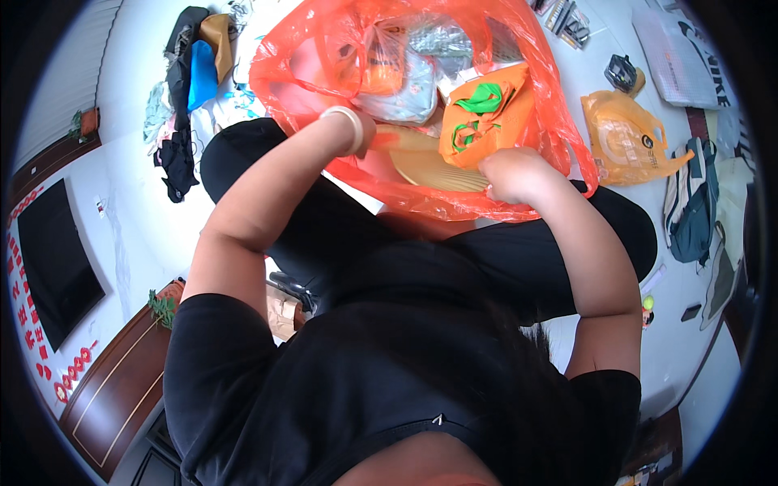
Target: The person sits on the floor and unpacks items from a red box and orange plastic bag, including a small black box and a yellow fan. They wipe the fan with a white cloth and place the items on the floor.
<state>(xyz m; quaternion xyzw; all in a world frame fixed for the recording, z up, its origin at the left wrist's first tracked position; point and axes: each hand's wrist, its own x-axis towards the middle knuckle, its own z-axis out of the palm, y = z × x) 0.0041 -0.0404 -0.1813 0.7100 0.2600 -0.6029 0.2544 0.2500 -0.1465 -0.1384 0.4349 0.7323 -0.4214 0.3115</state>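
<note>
A large red plastic bag (pixel 547 115) stands open in front of my knees. Inside it lie an orange fabric bag (pixel 453 130) with green handles, a light blue patterned pouch (pixel 410 94), an orange packet (pixel 384 70) and a tan ribbed item (pixel 425 161). My left hand (pixel 363 130), with a pale band at the wrist, is at the left part of the red bag's opening; its fingers are hidden by the wrist. My right hand (pixel 513 175) is at the near right rim with curled fingers, touching the lower edge of the orange fabric bag; what it grips is unclear.
On the right lie a yellow-orange plastic bag (pixel 623 140), a white printed bag (pixel 674 61) and a dark green and white bag (pixel 693 206). Clothes and a blue item (pixel 202 74) lie at the left. A paper bag (pixel 282 316) is beside my left leg.
</note>
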